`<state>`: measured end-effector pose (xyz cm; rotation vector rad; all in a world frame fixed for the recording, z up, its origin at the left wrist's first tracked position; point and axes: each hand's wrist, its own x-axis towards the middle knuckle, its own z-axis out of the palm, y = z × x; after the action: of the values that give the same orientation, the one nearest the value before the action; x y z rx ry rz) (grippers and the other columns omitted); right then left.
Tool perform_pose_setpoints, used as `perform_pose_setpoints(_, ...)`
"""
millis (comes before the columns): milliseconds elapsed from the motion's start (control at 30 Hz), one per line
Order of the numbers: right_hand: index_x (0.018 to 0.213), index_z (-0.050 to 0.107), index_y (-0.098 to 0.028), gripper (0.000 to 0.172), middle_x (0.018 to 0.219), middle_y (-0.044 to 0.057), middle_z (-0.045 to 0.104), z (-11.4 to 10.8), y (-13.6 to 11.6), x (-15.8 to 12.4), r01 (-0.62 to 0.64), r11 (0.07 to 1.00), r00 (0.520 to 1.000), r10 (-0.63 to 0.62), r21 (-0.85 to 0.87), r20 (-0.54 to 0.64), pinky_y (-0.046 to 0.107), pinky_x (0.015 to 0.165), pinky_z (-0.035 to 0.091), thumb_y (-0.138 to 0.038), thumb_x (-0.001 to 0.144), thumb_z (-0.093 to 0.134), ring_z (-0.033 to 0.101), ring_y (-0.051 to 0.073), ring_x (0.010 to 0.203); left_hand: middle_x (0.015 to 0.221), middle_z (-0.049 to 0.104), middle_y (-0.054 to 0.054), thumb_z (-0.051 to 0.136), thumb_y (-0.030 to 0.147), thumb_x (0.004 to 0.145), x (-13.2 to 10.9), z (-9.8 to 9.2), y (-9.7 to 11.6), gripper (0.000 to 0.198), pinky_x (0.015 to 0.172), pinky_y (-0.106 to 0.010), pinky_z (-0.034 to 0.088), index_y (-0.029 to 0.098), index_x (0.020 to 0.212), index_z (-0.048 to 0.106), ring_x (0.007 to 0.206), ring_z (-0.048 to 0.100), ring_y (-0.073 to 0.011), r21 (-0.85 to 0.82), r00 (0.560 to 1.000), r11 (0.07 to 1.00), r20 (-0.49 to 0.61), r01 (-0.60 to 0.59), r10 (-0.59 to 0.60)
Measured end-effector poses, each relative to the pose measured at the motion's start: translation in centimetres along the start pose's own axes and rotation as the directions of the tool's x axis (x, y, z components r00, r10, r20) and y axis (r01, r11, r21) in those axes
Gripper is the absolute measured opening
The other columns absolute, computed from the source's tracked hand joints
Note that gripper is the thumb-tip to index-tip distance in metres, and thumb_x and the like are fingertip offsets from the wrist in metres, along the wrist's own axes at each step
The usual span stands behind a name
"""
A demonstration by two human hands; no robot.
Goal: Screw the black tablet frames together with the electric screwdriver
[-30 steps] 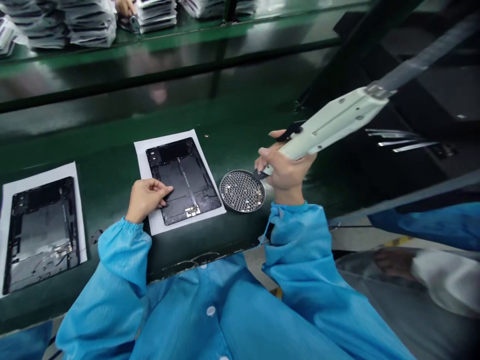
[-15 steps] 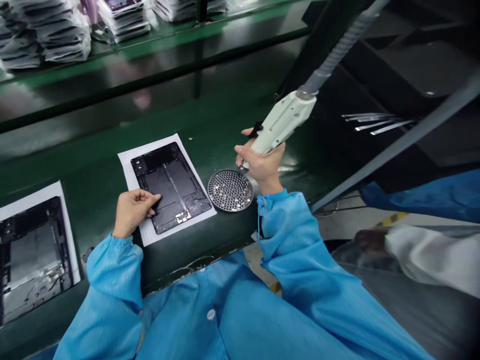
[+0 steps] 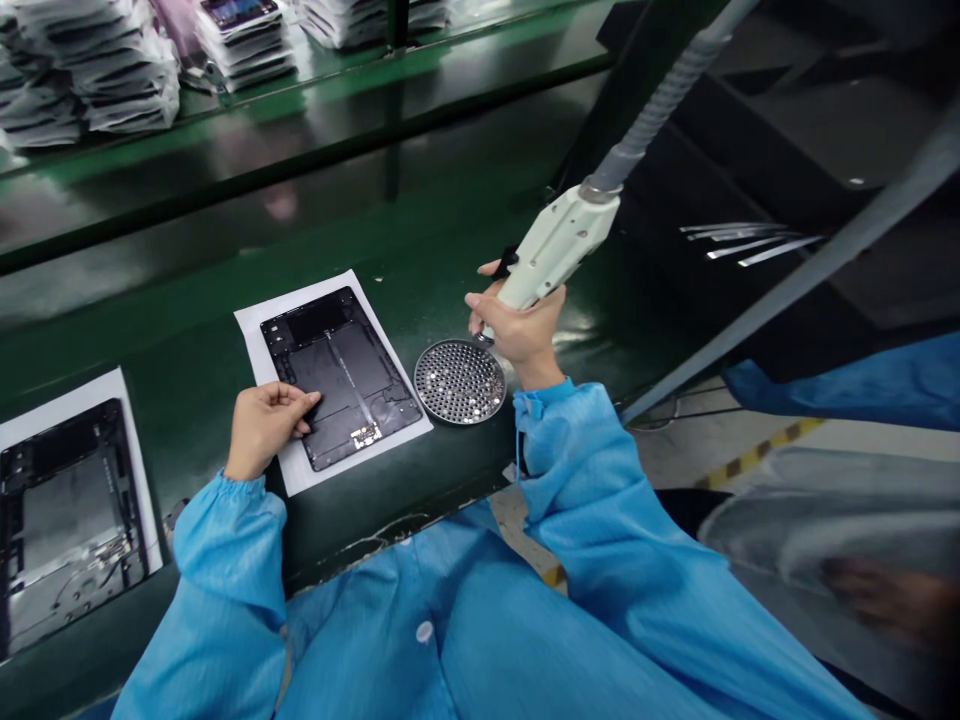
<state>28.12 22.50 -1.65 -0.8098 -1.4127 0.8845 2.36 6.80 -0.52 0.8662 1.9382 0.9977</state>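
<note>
My right hand is wrapped round a pale green electric screwdriver, whose grey cable sleeve runs up to the right. Its lower end is just over the rim of a round screw tray, which has many small holes with shiny screws in it. At the left long edge of an opened black tablet housing is my left hand, thumb and fingertips pinched together; whatever they hold is hidden. A ribbon cable and a small circuit board show inside the housing, which lies on white paper.
Another opened tablet housing lies on paper at the left. Wrapped stacks stand on the green shelf at the back. A grey pole slants across the right side. Below it, a person's blurred hand shows.
My hands keep nearly the same places by the housing and tray; the whole view shifts slightly. At the right, the other person's hand and pale sleeve have moved lower and further right.
</note>
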Motion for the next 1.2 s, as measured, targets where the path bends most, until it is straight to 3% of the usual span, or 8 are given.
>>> perform_pose_setpoints(267,0.087,0.063,-0.019,0.021,0.045,-0.008,0.055,0.0,-0.2,0.1,0.037,0.998,0.999,-0.036,0.056,-0.015,0.025,0.04,0.043,-0.012,0.067,0.07,0.049,0.011,0.034,0.044,0.06,0.001,0.079,0.027,0.065,0.1,0.0,-0.3,0.021,0.038,-0.014,0.042,0.013,0.063,0.064,0.037,0.053,-0.0078,0.0,1.0,1.0,-0.005,-0.008,0.008)
perform_pose_setpoints(400,0.09,0.064,-0.018,0.026,0.046,-0.009,0.056,1.7,-2.0,-1.2,0.094,0.973,0.993,-0.078,0.211,-0.083,0.024,0.039,0.044,-0.014,0.067,0.074,0.051,0.01,0.035,0.041,0.057,0.001,0.077,0.025,0.068,-0.1,0.4,-0.3,0.02,0.035,-0.013,0.039,0.013,0.063,0.063,0.035,0.053,-0.008,0.01,1.0,1.0,0.0,-0.019,0.019)
perform_pose_setpoints(500,0.095,0.062,-0.019,0.028,0.048,-0.009,0.057,4.4,-4.0,-3.4,0.005,0.941,0.996,-0.035,0.338,0.081,0.025,0.04,0.046,-0.02,0.071,0.076,0.05,0.01,0.035,0.041,0.057,0.001,0.076,0.024,0.071,-0.2,0.6,-0.3,0.02,0.035,-0.014,0.039,0.013,0.062,0.062,0.035,0.052,-0.008,-0.022,1.0,1.0,0.024,-0.019,0.02)
perform_pose_setpoints(567,0.098,0.06,-0.019,0.03,0.049,-0.009,0.058,6.3,-5.0,-5.0,-0.123,0.933,0.966,0.033,0.339,0.258,0.025,0.041,0.047,-0.024,0.073,0.075,0.051,0.01,0.036,0.041,0.058,0.001,0.076,0.022,0.071,-0.2,0.6,-0.3,0.02,0.035,-0.014,0.041,0.012,0.062,0.061,0.035,0.053,-0.0082,-0.054,0.999,0.998,0.035,-0.02,0.022)
perform_pose_setpoints(667,0.098,0.058,-0.019,0.029,0.049,-0.008,0.058,8.5,-5.6,-7.1,-0.214,0.937,0.908,0.087,0.277,0.409,0.027,0.044,0.049,-0.026,0.074,0.074,0.053,0.011,0.038,0.042,0.058,0.0,0.075,0.021,0.072,-0.2,0.3,-0.5,0.02,0.037,-0.016,0.043,0.012,0.062,0.06,0.036,0.054,-0.0087,-0.078,0.999,0.996,0.027,-0.045,0.047)
perform_pose_setpoints(833,0.097,0.057,-0.02,0.027,0.049,-0.008,0.056,9.5,-4.7,-8.6,-0.259,0.943,0.869,0.132,0.211,0.477,0.029,0.047,0.05,-0.028,0.076,0.071,0.054,0.012,0.041,0.045,0.059,0.0,0.076,0.027,0.069,0.7,-1.4,-1.8,0.022,0.04,-0.018,0.046,0.013,0.062,0.061,0.039,0.058,-0.0112,-0.013,0.984,0.993,-0.138,-0.118,0.115)
perform_pose_setpoints(1033,0.097,0.056,-0.02,0.03,0.048,-0.009,0.055,9.6,-4.5,-9.0,-0.295,0.938,0.844,0.165,0.184,0.51,0.027,0.045,0.048,-0.029,0.074,0.072,0.051,0.011,0.039,0.046,0.06,-0.002,0.077,0.04,0.068,0.8,-3.5,-2.4,0.028,0.047,-0.024,0.049,0.015,0.065,0.065,0.046,0.063,-0.0173,0.158,0.964,0.987,-0.259,-0.008,0.049)
perform_pose_setpoints(1200,0.093,0.055,-0.02,0.024,0.049,-0.009,0.053,9.6,-5.1,-9.1,-0.264,0.957,0.792,0.146,0.117,0.593,0.027,0.052,0.05,-0.026,0.075,0.07,0.051,0.009,0.042,0.046,0.056,-0.004,0.072,0.056,0.069,-0.5,-3.0,-1.6,0.042,0.05,-0.026,0.041,0.019,0.054,0.062,0.054,0.059,-0.0199,0.482,0.972,0.876,-0.217,0.029,0.088)
